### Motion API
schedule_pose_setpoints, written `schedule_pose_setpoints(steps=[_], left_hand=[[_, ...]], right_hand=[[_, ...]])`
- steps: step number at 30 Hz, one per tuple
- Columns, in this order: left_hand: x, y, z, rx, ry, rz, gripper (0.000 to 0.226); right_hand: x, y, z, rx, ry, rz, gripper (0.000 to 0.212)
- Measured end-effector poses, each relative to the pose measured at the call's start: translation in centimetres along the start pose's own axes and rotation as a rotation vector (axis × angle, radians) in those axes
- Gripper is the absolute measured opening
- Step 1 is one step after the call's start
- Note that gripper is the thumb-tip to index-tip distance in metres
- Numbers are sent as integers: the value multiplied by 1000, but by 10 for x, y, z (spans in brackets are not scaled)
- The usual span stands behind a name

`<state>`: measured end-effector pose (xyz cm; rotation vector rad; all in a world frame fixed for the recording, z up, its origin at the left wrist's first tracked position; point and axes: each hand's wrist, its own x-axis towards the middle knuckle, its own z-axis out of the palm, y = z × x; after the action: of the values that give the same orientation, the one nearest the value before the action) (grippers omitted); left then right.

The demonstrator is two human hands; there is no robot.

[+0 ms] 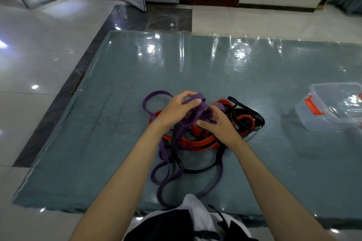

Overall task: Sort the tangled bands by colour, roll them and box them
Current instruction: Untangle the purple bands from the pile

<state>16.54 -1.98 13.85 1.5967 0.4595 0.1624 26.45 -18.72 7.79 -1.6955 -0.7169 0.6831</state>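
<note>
Mat (109, 123): a big grey-green mat under shiny plastic is lying on the floor, and it is carrying the whole work. The plastic looks slippery, so a hard pull is risking to drag the whole pile instead of freeing one band.
Tangle (203, 135): purple, orange and black bands are lying knotted together in the middle of the mat, just in front of the person. No colour is separated yet.
Box (331, 109): a clear box with orange latches is standing well apart, on the right side of the mat. It seems to be holding no bands, but glare is hiding part of it.
Purple band (195, 115): it is running from both hands down into long loops near the body. The black band (248, 113) is crossing it, so pulling upward too early could tighten the knot — I judge this the main danger.
Left hand (176, 109): it is reaching from the left, fingers curled and holding a purple loop on top of the pile.
Right hand (219, 123): it is coming from the right, thumb and fingers pinching the same purple band — a loop may snap back if one hand is slipping.
</note>
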Motion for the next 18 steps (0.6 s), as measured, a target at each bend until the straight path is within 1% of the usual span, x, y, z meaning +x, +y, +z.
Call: schedule_pose_setpoints(steps=[2,3,4,6,7,8,9,10,11,12,13,14,15,16,18], left_hand=[[1,-6,0,-22,-16,-9,25],[0,-9,-1,-16,-36,-5,25],[-1,-13,-2,21,-67,6,25],[-3,-21,-5,120,-123,19,30],[-4,-26,-7,133,-123,14,33],[-5,-31,-10,98,-93,-2,36],[-5,-37,-12,38,-28,-28,39],[-4,-47,-16,-2,73,-58,40],[-4,-59,-21,18,195,-77,39],[-5,-74,-27,103,312,-87,34],[-6,-93,-35,210,391,-113,27],[-8,-112,-42,315,425,-168,20],[-11,-129,-48,406,420,-250,18],[-16,-144,-50,486,390,-360,26],[-28,-171,-46,565,308,-554,51]], right_hand=[[4,5,5,52,122,8,51],[5,7,6,55,157,1,49],[7,9,6,22,177,-16,45],[11,14,7,-149,185,-48,34],[12,16,7,-215,200,-51,30],[13,18,7,-229,232,-45,28],[16,23,5,-233,268,-29,26],[17,28,1,-239,296,-13,27],[20,33,-3,-239,325,12,30],[19,37,-7,-188,344,50,30],[20,40,-11,-115,366,76,27],[18,40,-14,-47,401,141,28],[18,44,-18,-28,412,209,30],[14,46,-21,16,400,244,26],[7,50,-24,131,410,220,6]])
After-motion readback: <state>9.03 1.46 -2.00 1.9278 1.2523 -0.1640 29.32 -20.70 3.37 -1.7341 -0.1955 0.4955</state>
